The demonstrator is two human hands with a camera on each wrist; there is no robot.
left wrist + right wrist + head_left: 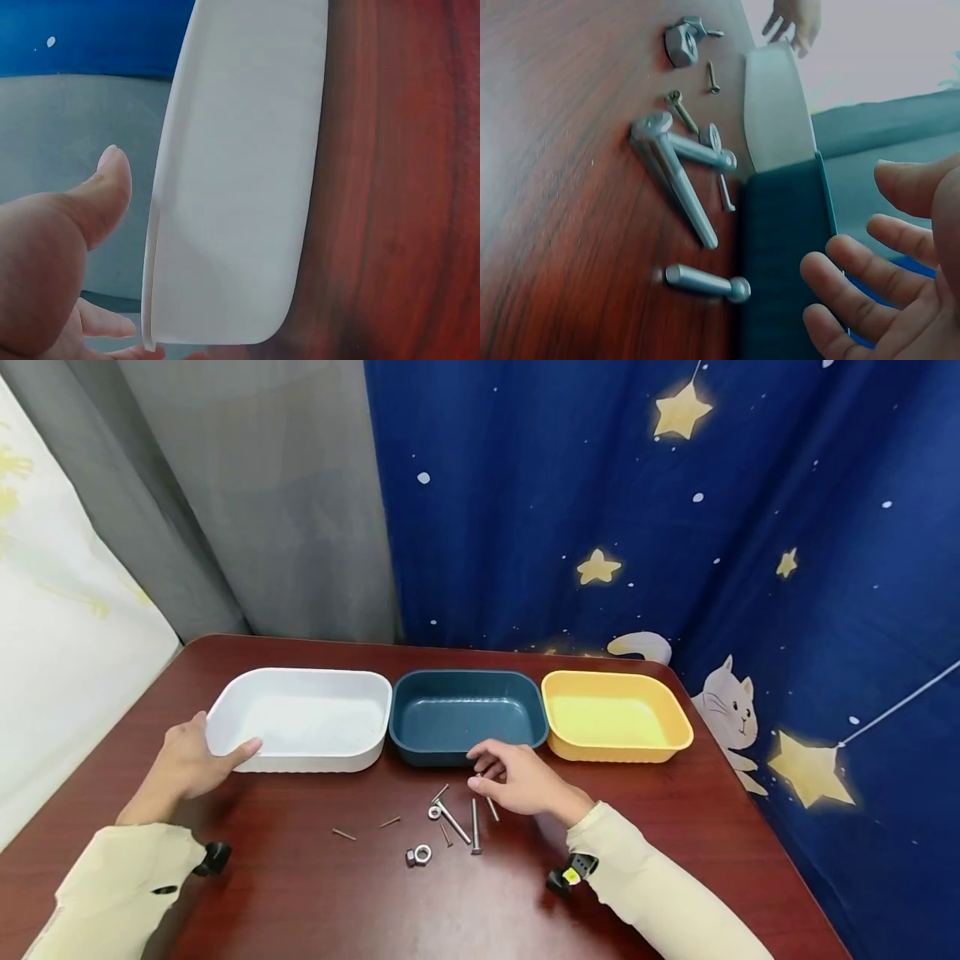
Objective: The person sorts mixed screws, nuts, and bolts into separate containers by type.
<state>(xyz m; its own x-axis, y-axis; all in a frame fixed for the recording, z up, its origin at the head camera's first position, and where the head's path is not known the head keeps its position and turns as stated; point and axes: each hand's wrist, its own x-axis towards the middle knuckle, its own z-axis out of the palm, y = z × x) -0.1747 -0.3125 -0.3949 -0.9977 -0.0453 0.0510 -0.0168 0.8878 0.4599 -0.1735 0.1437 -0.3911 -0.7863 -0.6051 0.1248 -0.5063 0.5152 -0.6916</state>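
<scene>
At the left end of the white bin (300,763), my left hand (191,760) rests with its fingers by the end wall and its thumb over the near rim. In the left wrist view that thumb (105,195) stands apart from the bin wall (232,187). My right hand (517,781) hovers above the hardware, fingers loosely bent, with nothing held. Beneath and beside it lie three large bolts, one bolt (705,281) nearest the hand. Several small screws (390,822) and three nuts, including a larger hex nut (423,855), are scattered to the left.
A dark teal bin (465,758) stands between the white bin and a yellow bin (615,752), in a row on the brown table (300,893). Behind the table hang a grey curtain (277,510) and a blue star-patterned curtain (510,543).
</scene>
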